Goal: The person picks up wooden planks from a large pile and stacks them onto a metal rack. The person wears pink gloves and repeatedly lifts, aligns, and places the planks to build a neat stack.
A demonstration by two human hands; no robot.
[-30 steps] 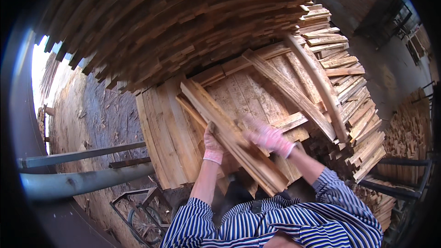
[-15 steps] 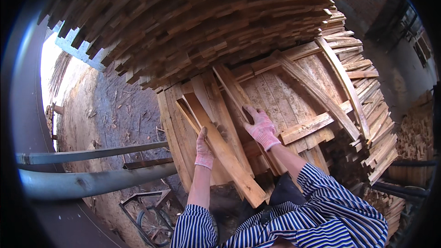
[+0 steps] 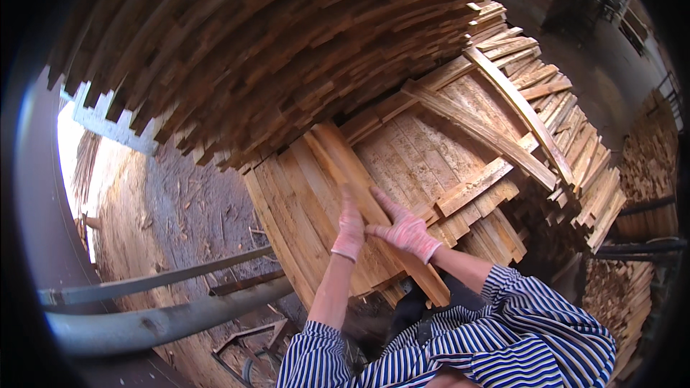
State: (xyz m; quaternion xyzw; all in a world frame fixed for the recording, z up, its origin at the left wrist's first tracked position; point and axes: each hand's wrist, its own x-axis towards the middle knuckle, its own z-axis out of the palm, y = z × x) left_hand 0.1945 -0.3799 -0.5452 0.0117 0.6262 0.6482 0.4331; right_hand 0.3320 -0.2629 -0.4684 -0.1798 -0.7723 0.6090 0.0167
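A narrow bundle of long wooden boards [image 3: 428, 284] lies slantwise across a layer of flat boards [image 3: 305, 226], between my two hands. My left hand [image 3: 350, 228], in a pink and white knit glove, presses along the left side of the bundle, its fingertips blurred. On the right side, my right hand [image 3: 408, 234], gloved alike, grips the bundle with its thumb across the top and fingers along the far edge. The gloves nearly meet at the thumb. How many boards are held together I cannot tell.
A tall stack of boards [image 3: 273, 50] rises beyond the layer. Loose slats [image 3: 496, 140] lie crosswise at the right, beside a piled row of short boards [image 3: 557, 108]. Grey metal pipes [image 3: 172, 316] reach in from the left, above debris-strewn ground [image 3: 194, 194].
The separate tilted boards have come together and now lie in one line. My right hand has moved down and left to the bundle; my left hand has shifted right.
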